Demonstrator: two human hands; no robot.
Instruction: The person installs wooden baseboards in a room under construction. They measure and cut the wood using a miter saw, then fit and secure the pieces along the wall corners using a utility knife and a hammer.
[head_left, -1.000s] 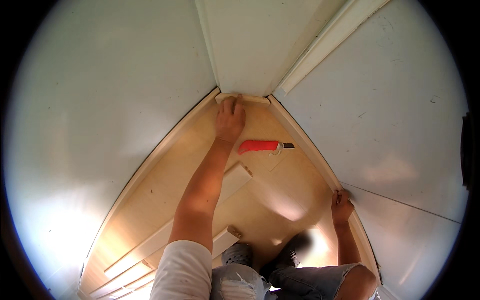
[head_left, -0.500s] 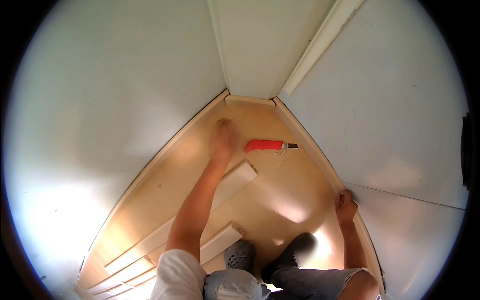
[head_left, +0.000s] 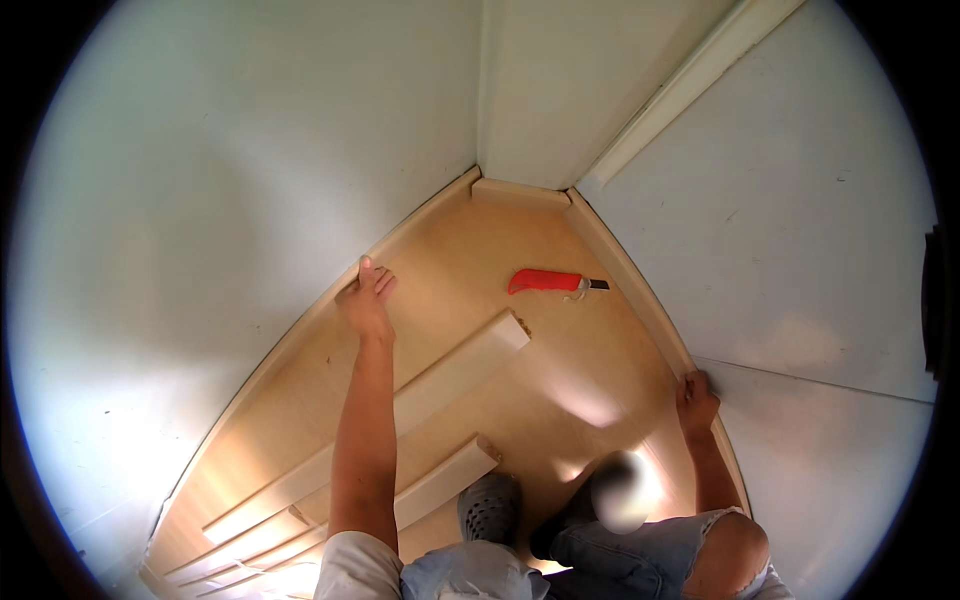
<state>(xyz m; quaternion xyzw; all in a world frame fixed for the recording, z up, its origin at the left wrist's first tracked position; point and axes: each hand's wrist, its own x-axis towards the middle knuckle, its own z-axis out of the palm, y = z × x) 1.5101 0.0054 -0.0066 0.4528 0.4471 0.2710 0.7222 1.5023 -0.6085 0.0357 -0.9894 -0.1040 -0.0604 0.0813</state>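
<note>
My left hand (head_left: 368, 300) is at the left skirting board (head_left: 318, 322), its thumb raised against the board's top edge and its other fingers loosely bent, apart from the thumb. Nothing shows in it. On the other side, my right hand (head_left: 698, 402) is closed and rests against the right skirting board (head_left: 636, 278); whether its curled fingers hold anything is hidden. A red-handled knife (head_left: 546, 281) with a short dark blade and some string at its neck lies on the wooden floor (head_left: 450, 262) between the two boards, touched by neither hand.
A short skirting piece (head_left: 520, 193) crosses the narrow far end between pale wall panels (head_left: 250, 150). Loose trim lengths lie on the floor at left, including a long one (head_left: 470, 355) and a shorter one (head_left: 450, 475). A grey clog (head_left: 490, 508) on my foot is beside them.
My left hand has moved left from over the floor to the left skirting board. My right hand stays at the right board. The view has shifted slightly; the knife lies as before.
</note>
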